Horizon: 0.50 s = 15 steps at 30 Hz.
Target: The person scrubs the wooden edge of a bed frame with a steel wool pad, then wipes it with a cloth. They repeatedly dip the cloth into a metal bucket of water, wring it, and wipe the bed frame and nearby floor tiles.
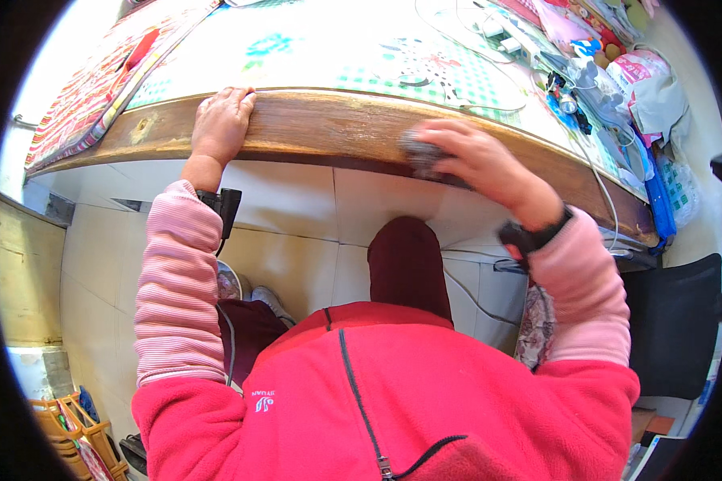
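A brown wooden edge (pixel 321 124) runs along the front of the table, its finish worn and patchy. My right hand (pixel 485 164) is closed round a grey scouring pad (pixel 422 154), held against the front face of this edge right of the middle. Hand and pad are smeared by motion. Further left, my left hand (pixel 222 124) lies over the top of the wooden edge. Its fingers rest on the table side and hold nothing. Both wrists carry dark bands.
A patterned cloth (pixel 431 68) covers the tabletop, with a red striped mat (pixel 104 88) at the left. Cables, a white power strip (pixel 521 40) and plastic bags (pixel 650 88) crowd the right side. A black chair (pixel 672 321) stands at right; an orange-brown basket (pixel 76 437) is lower left.
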Motion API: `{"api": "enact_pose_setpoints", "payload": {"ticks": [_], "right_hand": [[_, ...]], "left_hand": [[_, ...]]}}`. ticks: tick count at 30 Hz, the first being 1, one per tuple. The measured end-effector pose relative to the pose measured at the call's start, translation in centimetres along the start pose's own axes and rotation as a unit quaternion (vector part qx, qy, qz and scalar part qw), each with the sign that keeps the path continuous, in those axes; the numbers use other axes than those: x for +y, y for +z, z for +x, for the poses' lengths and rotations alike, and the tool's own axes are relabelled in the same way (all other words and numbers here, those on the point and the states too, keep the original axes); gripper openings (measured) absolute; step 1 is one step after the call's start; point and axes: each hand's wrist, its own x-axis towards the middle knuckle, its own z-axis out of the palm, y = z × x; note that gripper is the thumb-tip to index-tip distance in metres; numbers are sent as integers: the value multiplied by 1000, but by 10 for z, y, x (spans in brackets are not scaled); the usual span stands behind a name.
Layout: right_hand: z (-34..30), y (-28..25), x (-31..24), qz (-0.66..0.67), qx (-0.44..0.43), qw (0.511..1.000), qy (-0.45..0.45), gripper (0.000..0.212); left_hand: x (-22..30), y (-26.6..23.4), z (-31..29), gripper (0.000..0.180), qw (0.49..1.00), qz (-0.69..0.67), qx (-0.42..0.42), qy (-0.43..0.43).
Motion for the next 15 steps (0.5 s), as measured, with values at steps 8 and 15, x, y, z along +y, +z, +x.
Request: {"api": "enact_pose_setpoints", "payload": {"ticks": [8, 15], "right_hand": [[-82, -41, 2, -86, 2, 989, 118, 57], [55, 34, -7, -16, 5, 996, -91, 52]], "left_hand": [[3, 1, 1, 38, 999, -20, 9, -30], [2, -5, 1, 38, 999, -25, -23, -24]]}}
